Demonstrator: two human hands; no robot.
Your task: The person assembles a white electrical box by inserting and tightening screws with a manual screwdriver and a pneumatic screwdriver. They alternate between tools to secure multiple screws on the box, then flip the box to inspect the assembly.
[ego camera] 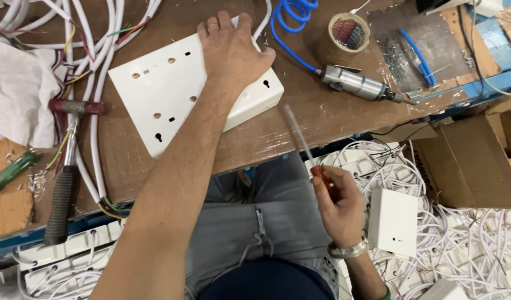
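My left hand (231, 50) lies palm down on the far corner of a white plastic box (172, 89) with screw holes and slots, which rests on the brown workbench (300, 119). My right hand (339, 208) is off the bench above my lap and grips the red handle of a screwdriver (310, 153). Its thin shaft points up toward the box's right end without touching it. A metal bangle sits on my right wrist.
A hammer (64, 178) and a green-handled tool (11, 171) lie at the left among white cables (97, 66). A pneumatic driver (358, 84) with a blue coiled hose and a tape roll (347, 36) sit at the right. White boxes and cables cover the floor; a cardboard box (472, 161) stands right.
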